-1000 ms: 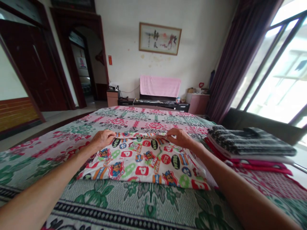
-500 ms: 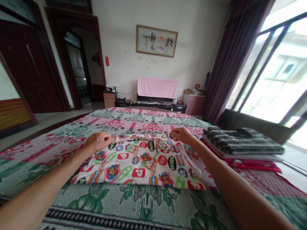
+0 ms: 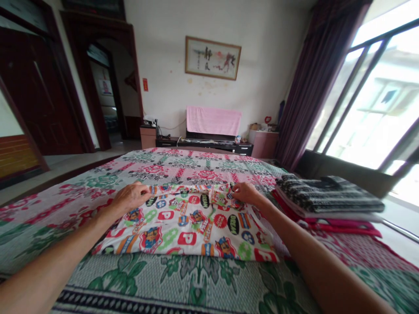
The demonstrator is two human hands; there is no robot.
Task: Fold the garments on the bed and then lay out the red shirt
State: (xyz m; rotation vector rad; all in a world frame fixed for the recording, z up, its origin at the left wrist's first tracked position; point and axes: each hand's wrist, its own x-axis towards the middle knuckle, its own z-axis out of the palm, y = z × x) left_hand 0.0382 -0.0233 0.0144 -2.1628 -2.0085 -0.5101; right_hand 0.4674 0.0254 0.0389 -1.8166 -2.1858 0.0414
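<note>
"White soft-fabric cloth with bright red, orange and green cartoon print (image 3: 186, 224): lying where?"

"On the broad pink, green and white floral bedspread (image 3: 157, 281), laid out wide across the near part, one long edge toward the body."

"Anything beside it?"

"Near it on the right, a stack of folded fabrics (image 3: 347, 226), pink-red layers below and a black-and-white patterned knit (image 3: 327, 196) on top. Best not to bump it with the right forearm (image 3: 294, 231)."

"And the hands?"

"Well apart from each other, at opposite ends of the far edge. Left hand (image 3: 131, 196) curled at the left corner; right hand (image 3: 247, 192) with fingertips bunched at the right corner. Firm pinch or light touch? Can't tell for either."

"How to do this well?"

"Probably a matter of straightening that far edge, so draw outward evenly at both corners, without skewing the near edge. Flatten the small overlapping flap (image 3: 222, 199) beside the right fingertips. Lastly, smooth any fine creases around the black oval print (image 3: 233, 224)."
</note>
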